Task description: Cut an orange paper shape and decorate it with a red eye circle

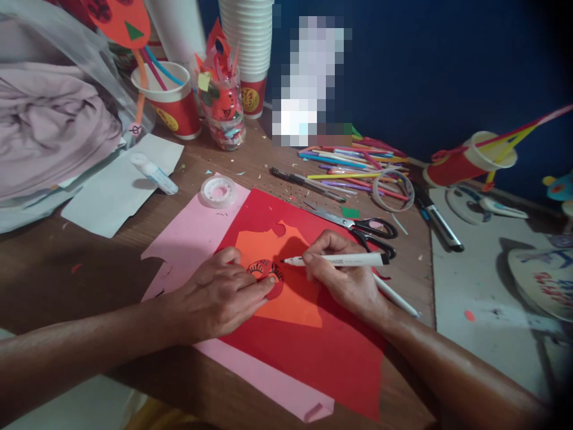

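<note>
At centre, pressing red cutout (274,291), inked with lashes (256,266) but seemingly unfinished, with outstretched left fingers (256,292); toward two o'clock, pinching white marker (356,260) between right fingers (323,241).

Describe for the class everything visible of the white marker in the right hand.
The white marker has a slim barrel, seemingly plastic, with small dark printing along its side, a black end and an exposed dark tip. The right hand grips it near the tip. It points left over the orange paper, beside the red cutout bearing black lashes; whether the tip touches is unclear.
</note>
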### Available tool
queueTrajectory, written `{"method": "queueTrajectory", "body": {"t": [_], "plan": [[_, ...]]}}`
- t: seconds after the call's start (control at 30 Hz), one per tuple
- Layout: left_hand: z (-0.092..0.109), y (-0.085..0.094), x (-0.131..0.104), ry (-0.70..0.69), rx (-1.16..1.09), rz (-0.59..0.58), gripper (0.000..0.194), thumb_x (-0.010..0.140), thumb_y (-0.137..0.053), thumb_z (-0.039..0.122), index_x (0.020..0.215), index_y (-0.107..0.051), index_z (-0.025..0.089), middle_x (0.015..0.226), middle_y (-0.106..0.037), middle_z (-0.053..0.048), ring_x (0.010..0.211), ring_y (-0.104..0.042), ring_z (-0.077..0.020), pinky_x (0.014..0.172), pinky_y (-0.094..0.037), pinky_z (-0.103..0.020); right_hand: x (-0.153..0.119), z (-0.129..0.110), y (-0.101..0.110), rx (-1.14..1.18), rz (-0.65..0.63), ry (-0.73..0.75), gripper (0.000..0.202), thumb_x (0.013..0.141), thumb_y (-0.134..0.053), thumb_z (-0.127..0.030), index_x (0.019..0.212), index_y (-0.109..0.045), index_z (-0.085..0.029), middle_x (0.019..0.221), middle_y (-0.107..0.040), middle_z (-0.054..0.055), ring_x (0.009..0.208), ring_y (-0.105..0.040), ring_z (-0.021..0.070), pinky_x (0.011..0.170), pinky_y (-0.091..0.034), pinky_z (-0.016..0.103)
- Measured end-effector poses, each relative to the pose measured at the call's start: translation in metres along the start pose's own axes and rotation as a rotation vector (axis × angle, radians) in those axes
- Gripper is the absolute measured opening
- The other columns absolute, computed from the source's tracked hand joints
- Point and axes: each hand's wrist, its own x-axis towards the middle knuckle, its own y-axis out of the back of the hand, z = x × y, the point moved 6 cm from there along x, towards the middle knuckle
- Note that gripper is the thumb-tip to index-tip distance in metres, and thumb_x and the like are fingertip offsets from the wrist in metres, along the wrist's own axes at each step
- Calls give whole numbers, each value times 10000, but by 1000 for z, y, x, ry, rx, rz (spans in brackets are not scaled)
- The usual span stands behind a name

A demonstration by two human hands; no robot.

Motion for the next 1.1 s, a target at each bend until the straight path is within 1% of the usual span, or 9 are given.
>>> {"method": "queueTrajectory", "body": {"t": [0.17,0.27,0.4,0.5,0.6,0.83,0.97,1.1], "plan": [[2,2,1,1,47,-23,150,902,-448,107,1021,-533,139,648,-675,11,523,-583,-120,696,-339,-323,1,2,0,46,1,12,128,778,-610,-238,688,-533,-191,559,-553,-46,474,-437,77,429,-318,183],[2,2,1,4,66,-47,132,909,-472,139,1022,-537,154,639,-667,16,514,-575,-123,706,-345,-322,2,2,0,50,4,22,123,774,-609,-231,690,-529,-190,551,-541,-52,465,-423,74,423,-302,185],[1,0,-1,-2,59,-64,117,916,-473,168,1002,-552,159,616,-647,24,500,-558,-117,685,-346,-314,2,1,0,50,2,54,131,785,-597,-251,695,-524,-189,559,-537,-51,478,-439,80,439,-314,194],[2,0,-2,-18,60,-35,149,924,-453,167,1037,-550,158,599,-641,32,494,-550,-111,684,-355,-311,2,1,0,42,-7,81,123,796,-595,-257,713,-535,-188,578,-543,-49,493,-451,82,454,-327,196],[2,0,-2,-31,67,-3,187,918,-464,156,1088,-543,149,643,-673,15,519,-573,-115,681,-366,-314,1,2,0,44,-9,99,120,799,-599,-257,721,-537,-190,577,-541,-53,496,-454,82,458,-331,195],[3,3,-3,-59,56,32,180,897,-502,154,1064,-570,153,702,-702,5,542,-599,-116,678,-389,-316,1,2,-1,61,-15,118,120,802,-602,-248,722,-534,-190,575,-544,-54,496,-460,83,460,-335,196],[4,8,-4,-64,34,83,176,880,-525,136,1047,-577,155,697,-700,5,527,-578,-110,677,-407,-305,2,2,-2,90,-16,119,128,805,-605,-259,725,-531,-192,573,-548,-53,497,-473,85,461,-345,196],[3,11,-5,-57,25,105,202,865,-532,112,1055,-585,158,689,-690,14,531,-561,-103,691,-419,-303,3,0,0,94,21,154,98,820,-602,-269,783,-553,-193,648,-583,-32,553,-517,95,501,-382,205]]}}
